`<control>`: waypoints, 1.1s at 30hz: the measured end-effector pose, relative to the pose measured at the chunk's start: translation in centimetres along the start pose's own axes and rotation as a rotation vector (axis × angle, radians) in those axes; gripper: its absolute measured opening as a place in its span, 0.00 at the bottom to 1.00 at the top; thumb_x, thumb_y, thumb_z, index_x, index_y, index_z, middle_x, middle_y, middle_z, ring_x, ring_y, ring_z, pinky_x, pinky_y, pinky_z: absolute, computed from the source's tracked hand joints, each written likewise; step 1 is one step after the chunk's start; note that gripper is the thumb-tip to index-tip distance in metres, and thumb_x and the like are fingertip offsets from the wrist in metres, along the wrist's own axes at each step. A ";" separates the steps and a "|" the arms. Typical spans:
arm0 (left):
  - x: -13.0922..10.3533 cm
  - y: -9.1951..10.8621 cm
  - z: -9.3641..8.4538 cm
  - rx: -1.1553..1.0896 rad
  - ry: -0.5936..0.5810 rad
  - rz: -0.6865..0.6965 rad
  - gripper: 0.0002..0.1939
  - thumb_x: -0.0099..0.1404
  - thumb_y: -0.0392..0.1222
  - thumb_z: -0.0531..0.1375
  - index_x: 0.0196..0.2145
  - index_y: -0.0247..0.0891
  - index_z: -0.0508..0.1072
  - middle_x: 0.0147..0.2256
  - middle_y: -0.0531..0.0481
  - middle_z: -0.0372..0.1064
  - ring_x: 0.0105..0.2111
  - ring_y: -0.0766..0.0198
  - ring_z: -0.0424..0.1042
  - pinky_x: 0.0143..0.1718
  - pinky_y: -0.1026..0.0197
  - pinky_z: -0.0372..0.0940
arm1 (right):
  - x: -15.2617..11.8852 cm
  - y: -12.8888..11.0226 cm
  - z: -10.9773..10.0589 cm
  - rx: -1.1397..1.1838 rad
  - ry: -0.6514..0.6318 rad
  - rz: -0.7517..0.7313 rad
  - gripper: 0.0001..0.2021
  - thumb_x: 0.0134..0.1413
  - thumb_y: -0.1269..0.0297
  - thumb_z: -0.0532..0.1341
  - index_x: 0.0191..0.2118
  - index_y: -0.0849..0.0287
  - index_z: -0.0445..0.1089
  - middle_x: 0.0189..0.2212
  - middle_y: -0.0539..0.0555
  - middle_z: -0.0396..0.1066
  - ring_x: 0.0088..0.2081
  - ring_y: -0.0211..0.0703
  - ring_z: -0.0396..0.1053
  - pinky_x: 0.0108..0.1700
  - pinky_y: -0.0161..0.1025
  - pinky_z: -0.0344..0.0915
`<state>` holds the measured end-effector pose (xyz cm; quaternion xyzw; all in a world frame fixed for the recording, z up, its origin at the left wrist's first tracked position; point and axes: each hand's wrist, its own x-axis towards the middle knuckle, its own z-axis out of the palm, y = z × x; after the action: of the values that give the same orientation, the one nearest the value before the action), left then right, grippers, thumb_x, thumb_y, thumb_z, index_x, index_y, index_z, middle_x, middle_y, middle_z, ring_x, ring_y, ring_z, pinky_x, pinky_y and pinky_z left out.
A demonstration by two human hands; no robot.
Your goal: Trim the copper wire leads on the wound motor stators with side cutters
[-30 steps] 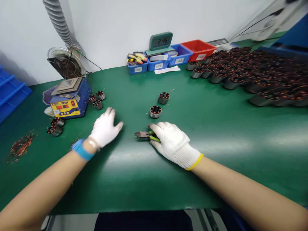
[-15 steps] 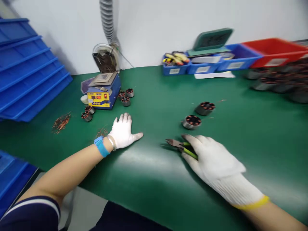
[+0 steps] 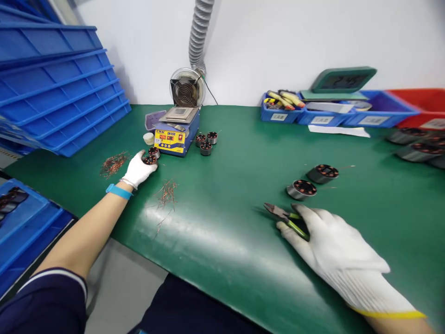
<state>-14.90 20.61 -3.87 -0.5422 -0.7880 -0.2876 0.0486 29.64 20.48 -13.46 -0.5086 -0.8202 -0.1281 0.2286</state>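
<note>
In a white glove, my left hand point(image 3: 139, 170) reaches to the left of the table, its fingers around a motor stator point(image 3: 150, 160) with copper windings. A second stator point(image 3: 154, 151) sits just behind that one, by the yellow-and-blue solder pot point(image 3: 177, 134). My gloved right hand point(image 3: 327, 236) is closed on green-handled cutting pliers point(image 3: 287, 220), whose jaws point left above the table. Two more stators, a nearer one point(image 3: 301, 189) and a farther one point(image 3: 322, 174), stand beyond the pliers with thin wire ends sticking out.
Copper wire scraps lie in one pile point(image 3: 114, 164) and a looser scatter point(image 3: 167, 192). Three stators point(image 3: 206, 148) stand right of the solder pot. Stacked blue trays point(image 3: 69, 93) rise at left. A fume fan point(image 3: 187, 90), blue bins point(image 3: 321, 118) and a red bin point(image 3: 420, 104) line the back.
My left hand has gone from lying flat on the table to the stator at the left, and its fingers have closed round it. The view has swung left. The right hand still holds the pliers.
</note>
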 end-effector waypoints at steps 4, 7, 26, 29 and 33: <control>-5.0 3.6 0.9 -0.078 -0.136 0.181 0.30 0.52 0.49 0.63 0.51 0.35 0.72 0.45 0.44 0.75 0.45 0.54 0.75 0.50 0.55 0.68 | 0.2 -1.7 -1.4 -0.034 0.086 -0.044 0.25 0.56 0.47 0.60 0.51 0.63 0.67 0.48 0.73 0.70 0.45 0.71 0.69 0.45 0.59 0.65; -9.1 7.6 2.2 -0.062 -0.288 0.361 0.19 0.49 0.53 0.64 0.36 0.39 0.74 0.37 0.48 0.75 0.37 0.54 0.75 0.40 0.56 0.70 | 0.6 -5.5 -3.0 0.151 0.094 -0.038 0.27 0.53 0.44 0.61 0.48 0.62 0.69 0.48 0.67 0.71 0.50 0.64 0.69 0.48 0.54 0.66; -10.6 9.4 5.1 -0.093 -0.667 0.616 0.17 0.55 0.51 0.60 0.41 0.42 0.71 0.38 0.50 0.72 0.36 0.56 0.73 0.33 0.59 0.64 | 3.5 -11.8 -0.9 0.732 -0.283 0.217 0.10 0.60 0.60 0.58 0.32 0.58 0.70 0.29 0.50 0.72 0.30 0.38 0.68 0.32 0.35 0.61; -10.8 9.3 5.3 -0.103 -0.647 0.618 0.15 0.56 0.52 0.59 0.39 0.44 0.70 0.37 0.51 0.71 0.34 0.58 0.72 0.31 0.59 0.62 | 3.1 -11.1 -1.3 0.532 -0.196 0.007 0.11 0.64 0.61 0.55 0.35 0.58 0.72 0.35 0.52 0.74 0.34 0.40 0.70 0.34 0.36 0.62; -10.9 9.2 5.3 -0.122 -0.635 0.619 0.14 0.57 0.52 0.59 0.38 0.44 0.69 0.36 0.52 0.71 0.33 0.59 0.72 0.30 0.60 0.61 | 2.8 -11.1 -3.2 0.149 -0.136 -0.305 0.16 0.67 0.62 0.49 0.46 0.59 0.73 0.46 0.58 0.75 0.39 0.46 0.71 0.37 0.41 0.62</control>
<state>-1.09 16.53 -8.81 -0.8158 -0.5460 -0.1247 -0.1441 19.49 16.27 -8.98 -0.3673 -0.9086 -0.0655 0.1878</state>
